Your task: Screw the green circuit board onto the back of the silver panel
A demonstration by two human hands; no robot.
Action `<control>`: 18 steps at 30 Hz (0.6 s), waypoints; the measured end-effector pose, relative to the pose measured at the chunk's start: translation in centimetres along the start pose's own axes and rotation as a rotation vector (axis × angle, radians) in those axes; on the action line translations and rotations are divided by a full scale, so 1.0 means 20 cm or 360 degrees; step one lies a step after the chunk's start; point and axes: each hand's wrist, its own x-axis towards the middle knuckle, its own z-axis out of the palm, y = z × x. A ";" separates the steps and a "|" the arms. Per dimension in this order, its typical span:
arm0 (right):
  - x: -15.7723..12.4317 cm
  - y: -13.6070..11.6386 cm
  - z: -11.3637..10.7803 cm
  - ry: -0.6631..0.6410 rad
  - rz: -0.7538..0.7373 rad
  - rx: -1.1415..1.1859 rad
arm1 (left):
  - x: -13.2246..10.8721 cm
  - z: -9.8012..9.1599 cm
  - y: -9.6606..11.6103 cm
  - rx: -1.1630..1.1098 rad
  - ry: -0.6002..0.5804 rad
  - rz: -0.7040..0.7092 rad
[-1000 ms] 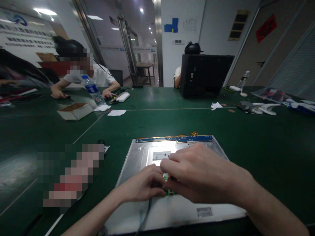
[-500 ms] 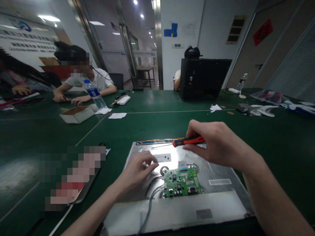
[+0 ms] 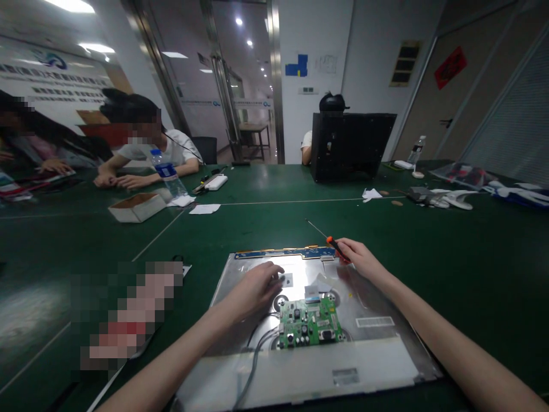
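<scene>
A flat metal display panel (image 3: 377, 349) lies back side up in front of me, with a green circuit board (image 3: 309, 321) on its middle. Along its far edge runs a narrow blue circuit strip (image 3: 278, 253). My right hand (image 3: 358, 257) grips a red and black screwdriver (image 3: 337, 246) above the panel's far right part; its thin shaft points away and to the left. Over the panel, left of the board, is my left hand (image 3: 261, 286), fingers loosely bent and apart, with no object visible in them. A grey cable (image 3: 253, 363) runs from the board toward me.
On the green table (image 3: 257, 217), a blurred-out item (image 3: 128, 320) lies at left. Farther back are an open box (image 3: 137, 209), a water bottle (image 3: 167, 174) and paper (image 3: 205, 209). A black monitor-like casing (image 3: 351, 146) stands opposite. Other people sit at the far left and behind it.
My right hand has moved back from the far edge strip and turned, so the screwdriver's shaft now points away from me. My left hand has shifted slightly right. The view has tilted up a little.
</scene>
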 end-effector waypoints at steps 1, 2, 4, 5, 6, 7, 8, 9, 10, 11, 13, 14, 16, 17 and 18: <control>-0.01 0.02 0.01 -0.0005 0.0004 0.0045 | 0.02 0.01 0.01 0.0033 -0.0019 -0.0010; -0.01 0.04 0.02 -0.0012 0.0012 0.0090 | 0.03 0.01 0.01 0.0052 -0.0030 -0.0020; -0.02 0.08 0.04 -0.0026 0.0041 0.0176 | 0.06 0.02 0.01 0.0047 -0.0020 -0.0041; -0.03 0.09 0.05 -0.0033 0.0054 0.0213 | 0.07 0.03 0.00 0.0032 -0.0006 -0.0055; -0.03 0.11 0.05 -0.0029 0.0062 0.0245 | 0.07 0.03 0.00 0.0017 0.0003 -0.0069; -0.03 0.12 0.05 -0.0024 0.0068 0.0271 | 0.08 0.02 -0.01 0.0002 -0.0001 -0.0079; -0.04 0.13 0.05 -0.0016 0.0073 0.0292 | 0.08 0.02 -0.01 -0.0012 -0.0011 -0.0086; -0.04 0.14 0.05 -0.0005 0.0078 0.0308 | 0.09 0.01 -0.01 -0.0026 -0.0020 -0.0090; -0.04 0.15 0.06 0.0003 0.0083 0.0320 | 0.10 -0.01 0.00 -0.0038 -0.0025 -0.0089; -0.04 0.15 0.06 0.0012 0.0088 0.0328 | 0.11 -0.02 0.01 -0.0051 -0.0026 -0.0081; -0.04 0.16 0.06 0.0023 0.0097 0.0336 | 0.14 -0.03 0.06 -0.0083 -0.0021 -0.0040; -0.04 0.16 0.06 0.0026 0.0099 0.0336 | 0.15 -0.03 0.10 -0.0109 -0.0039 0.0015; -0.04 0.16 0.06 0.0030 0.0096 0.0330 | 0.20 -0.01 0.18 -0.0163 -0.0092 0.0174; -0.04 0.16 0.06 0.0033 0.0089 0.0325 | 0.22 0.01 0.22 -0.0180 -0.0119 0.0258; -0.04 0.16 0.06 0.0036 0.0080 0.0319 | 0.25 0.03 0.26 -0.0170 -0.0157 0.0339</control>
